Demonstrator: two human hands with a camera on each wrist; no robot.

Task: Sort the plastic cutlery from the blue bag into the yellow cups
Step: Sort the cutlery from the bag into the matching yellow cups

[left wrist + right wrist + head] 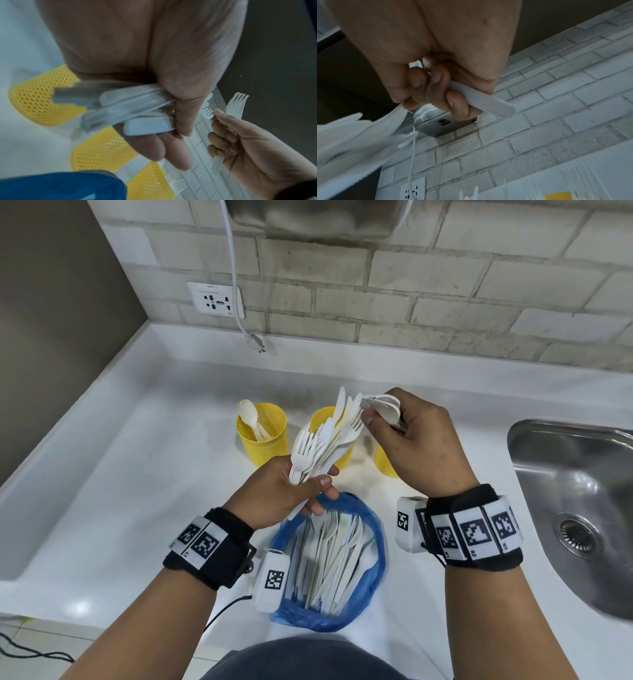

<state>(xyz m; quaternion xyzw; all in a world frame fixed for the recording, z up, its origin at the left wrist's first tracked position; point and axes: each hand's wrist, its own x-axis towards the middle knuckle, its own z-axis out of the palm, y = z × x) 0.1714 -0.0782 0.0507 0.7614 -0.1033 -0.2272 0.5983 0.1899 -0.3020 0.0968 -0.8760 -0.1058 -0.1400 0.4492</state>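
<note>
The left hand (284, 494) grips a fanned bundle of white plastic forks and knives (325, 440) by the handle ends, fingers and thumb curled round them. The long axis of the bundle runs from the palm up and away from the person, slanting to the right; the tines and blade tips point toward the brick wall (445, 285). In the left wrist view the handle ends (147, 125) protrude below the curled fingers.

The right hand (418, 446) is closed round a small stack of white plastic spoons (385, 405). The bowls point left toward the tips of the bundle and lie just beside them. In the right wrist view one white handle (489, 102) protrudes from the curled fingers toward the wall.

Three yellow perforated plastic cups stand upright in a row on the white table (137, 474), behind the hands. The left cup (262, 436) contains white spoons, handles down and bowls up. The middle cup (322, 419) and the right cup (385, 463) are largely hidden by the bundle and the right hand; their contents cannot be determined.

The open blue plastic bag (373, 563) lies on the table near the person, between the wrists. It holds loose white cutlery (332, 559), with long axes running roughly toward the cups.

A steel sink (575, 508) is set in the table at right.
</note>
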